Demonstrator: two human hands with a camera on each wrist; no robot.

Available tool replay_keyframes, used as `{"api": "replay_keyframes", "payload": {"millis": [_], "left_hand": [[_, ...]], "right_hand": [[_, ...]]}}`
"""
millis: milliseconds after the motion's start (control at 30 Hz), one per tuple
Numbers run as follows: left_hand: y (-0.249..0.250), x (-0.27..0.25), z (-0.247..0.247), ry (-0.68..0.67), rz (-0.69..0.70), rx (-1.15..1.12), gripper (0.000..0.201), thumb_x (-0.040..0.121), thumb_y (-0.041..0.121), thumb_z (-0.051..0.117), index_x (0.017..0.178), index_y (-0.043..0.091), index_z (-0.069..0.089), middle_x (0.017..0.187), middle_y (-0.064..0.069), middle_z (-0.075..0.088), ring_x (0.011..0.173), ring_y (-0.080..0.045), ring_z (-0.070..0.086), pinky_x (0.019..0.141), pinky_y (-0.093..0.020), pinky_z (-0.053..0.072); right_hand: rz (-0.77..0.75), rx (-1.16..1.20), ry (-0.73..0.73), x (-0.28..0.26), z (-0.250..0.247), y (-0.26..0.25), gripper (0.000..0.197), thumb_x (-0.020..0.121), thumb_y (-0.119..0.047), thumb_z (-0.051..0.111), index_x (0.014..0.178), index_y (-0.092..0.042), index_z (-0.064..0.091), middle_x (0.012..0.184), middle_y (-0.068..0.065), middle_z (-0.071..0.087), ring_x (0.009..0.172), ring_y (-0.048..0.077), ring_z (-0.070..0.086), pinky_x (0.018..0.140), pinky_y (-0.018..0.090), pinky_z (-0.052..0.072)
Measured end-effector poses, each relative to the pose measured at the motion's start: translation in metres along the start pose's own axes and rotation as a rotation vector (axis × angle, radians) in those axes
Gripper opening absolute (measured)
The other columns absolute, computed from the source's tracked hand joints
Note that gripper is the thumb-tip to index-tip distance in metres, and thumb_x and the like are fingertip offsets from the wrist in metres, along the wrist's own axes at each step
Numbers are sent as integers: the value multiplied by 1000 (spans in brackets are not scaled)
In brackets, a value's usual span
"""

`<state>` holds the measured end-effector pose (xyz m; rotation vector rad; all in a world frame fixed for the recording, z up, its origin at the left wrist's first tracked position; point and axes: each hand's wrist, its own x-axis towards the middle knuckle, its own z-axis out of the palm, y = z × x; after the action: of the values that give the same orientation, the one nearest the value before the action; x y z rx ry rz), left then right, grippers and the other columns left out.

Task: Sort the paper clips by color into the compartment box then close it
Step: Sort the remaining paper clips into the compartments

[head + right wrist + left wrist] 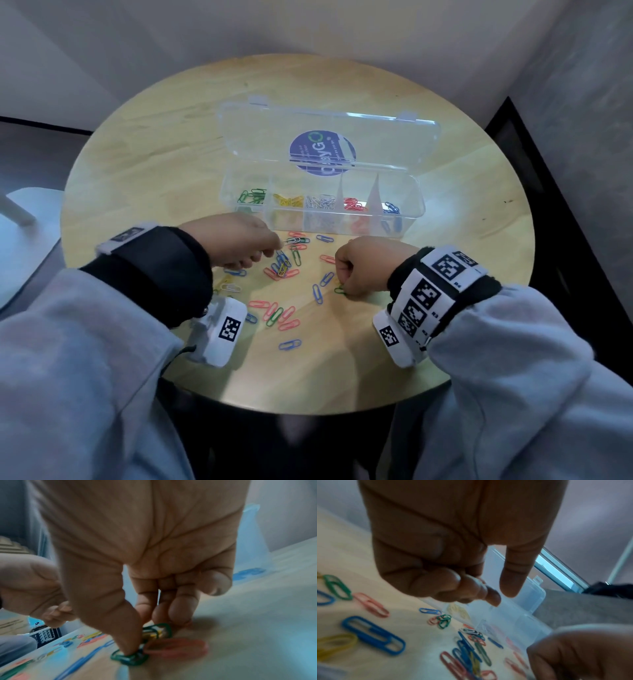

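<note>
Mid-sort, the left hand (239, 241) pinches a white clip (292, 240) beside the open compartment box (404, 224) while the right hand (366, 270) pinches a green clip (130, 657) on the table (479, 205); each probably goes next to its matching compartment.

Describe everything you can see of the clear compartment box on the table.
The box looks like clear plastic, long and low, standing on the round wooden table beyond both hands. Its hinged lid stands open behind it, with a round purple sticker and two small latch tabs on its edge. Dividers split it into five compartments, holding from left to right green, yellow, white, red and blue paper clips. Neither hand touches it.
</note>
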<state>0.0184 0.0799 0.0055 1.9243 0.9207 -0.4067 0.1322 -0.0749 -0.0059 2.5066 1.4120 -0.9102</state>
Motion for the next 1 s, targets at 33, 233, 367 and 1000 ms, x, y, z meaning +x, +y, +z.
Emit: {"api": "replay_keyframes", "payload": {"millis": [33, 233, 367, 1000], "left_hand": [[0, 0, 2, 13, 24, 115, 25, 87, 23, 57, 66, 14, 50, 60, -2, 42, 52, -17, 37, 53, -23, 32], [7, -1, 17, 95, 86, 597, 14, 79, 28, 67, 74, 21, 55, 71, 7, 50, 73, -16, 49, 54, -20, 32], [9, 4, 25, 116, 93, 684, 14, 80, 30, 67, 85, 21, 59, 86, 2, 56, 82, -18, 51, 52, -20, 30], [2, -7, 0, 18, 72, 428, 18, 72, 25, 71, 61, 20, 58, 58, 3, 51, 58, -14, 46, 58, -23, 36]], "right_hand": [[-3, 4, -7, 0, -1, 0, 14, 79, -9, 57, 72, -20, 50, 81, -1, 54, 78, 18, 50, 55, 22, 37], [5, 107, 10, -1, -3, 10, 18, 73, -9, 62, 64, -22, 52, 66, -8, 52, 68, 15, 50, 64, 27, 44], [-3, 151, -11, -6, -5, 17, 8, 76, -12, 61, 79, -18, 65, 63, -10, 53, 61, 8, 49, 61, 23, 43], [-18, 119, 39, -2, 1, 6, 17, 75, -11, 61, 64, -19, 53, 68, -6, 54, 65, 12, 50, 57, 23, 41]]}}
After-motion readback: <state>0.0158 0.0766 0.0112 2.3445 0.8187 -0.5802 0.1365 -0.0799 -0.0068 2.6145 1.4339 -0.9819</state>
